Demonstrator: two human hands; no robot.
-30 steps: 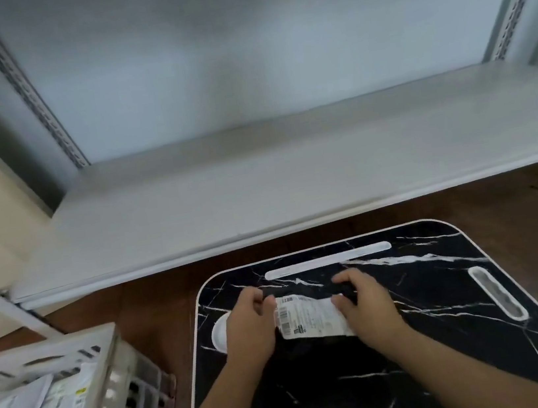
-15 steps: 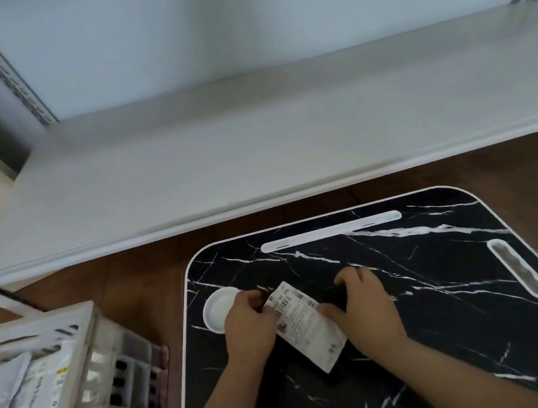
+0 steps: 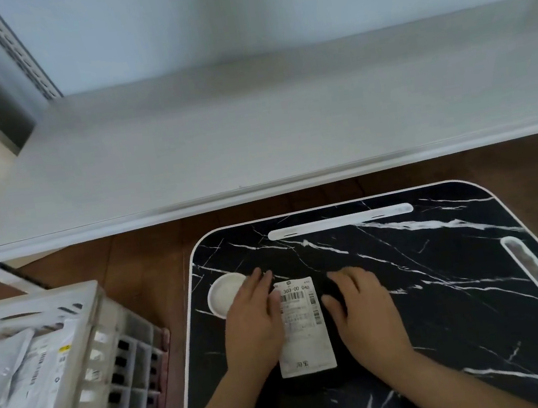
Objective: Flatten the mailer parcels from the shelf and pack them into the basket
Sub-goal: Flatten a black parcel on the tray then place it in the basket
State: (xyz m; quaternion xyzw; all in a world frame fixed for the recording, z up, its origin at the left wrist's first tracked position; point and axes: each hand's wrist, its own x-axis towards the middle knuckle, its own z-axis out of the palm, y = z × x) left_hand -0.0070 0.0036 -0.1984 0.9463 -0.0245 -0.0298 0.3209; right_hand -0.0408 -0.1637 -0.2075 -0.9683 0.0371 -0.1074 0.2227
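Observation:
A small dark mailer parcel with a white shipping label [image 3: 302,327] lies flat on the black marble-patterned table [image 3: 444,283], its long side pointing away from me. The mailer's dark edges are hard to tell from the table top. My left hand [image 3: 253,323] lies with straight fingers on the parcel's left edge. My right hand [image 3: 362,311] rests palm down on its right side, fingers loosely bent. The white slatted basket [image 3: 33,306] stands on the floor at the lower left, with several flat grey-white mailers [image 3: 13,385] in it.
A long white shelf board [image 3: 251,137] runs across the view behind the table, bare where I see it. The table has a round white recess [image 3: 223,296] beside my left hand and two white slots. Brown wooden floor [image 3: 139,277] separates table and basket.
The parcel has turned from lying crosswise between pinching fingers to lying lengthwise on the table. Both hands have let go and now lie flatter on its sides.

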